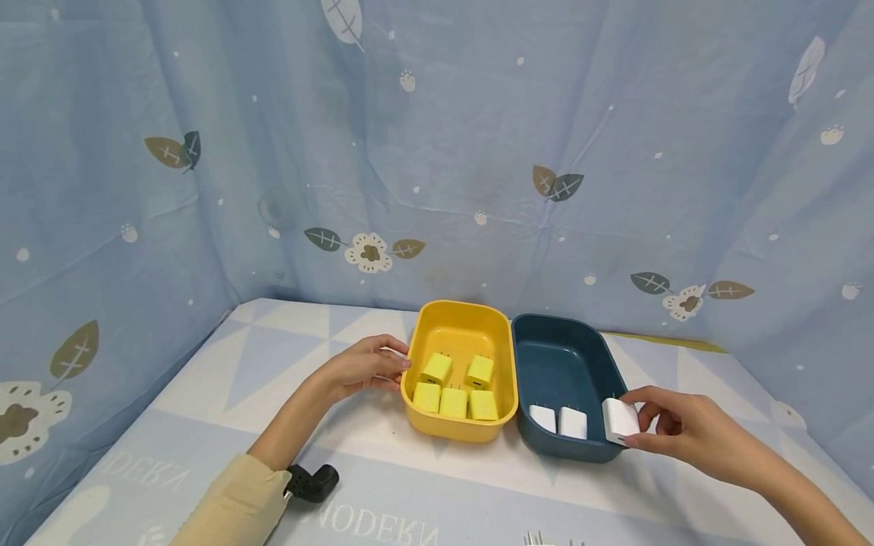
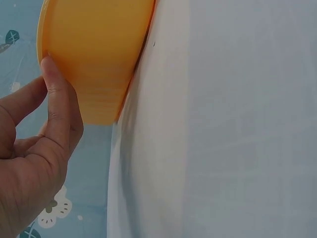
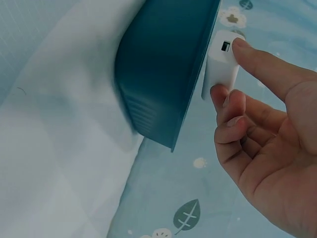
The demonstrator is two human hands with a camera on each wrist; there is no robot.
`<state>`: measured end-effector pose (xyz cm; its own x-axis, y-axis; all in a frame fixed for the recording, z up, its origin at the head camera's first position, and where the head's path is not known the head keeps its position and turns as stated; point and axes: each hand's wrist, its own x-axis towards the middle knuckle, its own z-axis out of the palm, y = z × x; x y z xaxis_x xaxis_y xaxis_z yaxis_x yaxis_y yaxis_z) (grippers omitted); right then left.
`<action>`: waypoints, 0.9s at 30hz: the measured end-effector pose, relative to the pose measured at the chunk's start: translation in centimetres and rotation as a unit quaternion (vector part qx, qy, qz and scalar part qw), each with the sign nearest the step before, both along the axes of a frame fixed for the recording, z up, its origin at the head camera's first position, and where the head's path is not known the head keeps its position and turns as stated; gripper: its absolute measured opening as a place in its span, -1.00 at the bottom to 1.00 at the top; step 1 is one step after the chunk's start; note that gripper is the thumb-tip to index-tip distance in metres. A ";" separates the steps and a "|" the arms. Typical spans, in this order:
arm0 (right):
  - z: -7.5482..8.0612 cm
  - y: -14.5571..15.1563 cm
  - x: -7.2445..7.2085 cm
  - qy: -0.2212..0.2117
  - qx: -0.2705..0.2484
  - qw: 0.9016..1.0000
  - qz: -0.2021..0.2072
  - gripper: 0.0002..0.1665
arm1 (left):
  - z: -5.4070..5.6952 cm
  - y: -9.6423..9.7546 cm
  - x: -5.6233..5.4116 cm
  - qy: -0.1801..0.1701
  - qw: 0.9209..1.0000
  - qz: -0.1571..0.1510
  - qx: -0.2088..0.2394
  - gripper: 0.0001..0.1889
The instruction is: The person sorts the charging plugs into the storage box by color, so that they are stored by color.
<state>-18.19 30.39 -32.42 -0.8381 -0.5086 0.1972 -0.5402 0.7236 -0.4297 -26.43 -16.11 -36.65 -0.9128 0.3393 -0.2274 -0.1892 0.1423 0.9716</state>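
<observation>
My left hand [image 1: 369,365] is at the left side of a yellow plastic bin [image 1: 501,356]. Its fingertips grip the rim, as the left wrist view shows along the bin's outer wall [image 2: 99,59]. Inside lie several yellow charger plugs [image 1: 454,403]. Beside it stands a dark blue bin [image 1: 560,364] with two white charger plugs [image 1: 572,423] in its near end. My right hand [image 1: 696,432] pinches another white charger plug [image 1: 620,419] between thumb and fingers, over that bin's right rim. A port shows on the held plug's end in the right wrist view.
At the bottom edge of the head view, metal prongs of further plugs [image 1: 539,540] poke in, mostly cut off. A black strapped device [image 1: 312,482] is on the left wrist. The patterned tablecloth [image 1: 382,447] meets a blue curtain [image 1: 444,152] behind the bins.
</observation>
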 end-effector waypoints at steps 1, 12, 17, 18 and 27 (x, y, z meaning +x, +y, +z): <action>0.0 -0.1 -0.1 -0.004 0.003 1.000 -0.005 -0.50 | 0.0 0.0 0.0 0.000 1.000 0.000 -0.001 -0.62; 0.3 -0.4 -0.9 -0.017 0.026 0.999 -0.028 -0.47 | 0.0 -0.2 -0.1 -0.002 1.000 -0.007 0.004 -0.60; 0.2 -0.4 -1.2 -0.027 0.033 0.999 -0.032 -0.46 | 0.0 -0.1 -0.1 -0.005 1.000 -0.006 0.003 -0.60; 0.2 -0.4 -1.2 -0.029 0.035 0.998 -0.033 -0.45 | 0.0 -0.1 -0.1 -0.005 1.000 -0.005 0.003 -0.60; -0.2 -0.4 -1.6 -0.033 0.037 0.998 -0.033 -0.45 | 0.0 -0.1 0.0 -0.004 1.000 -0.004 0.003 -0.61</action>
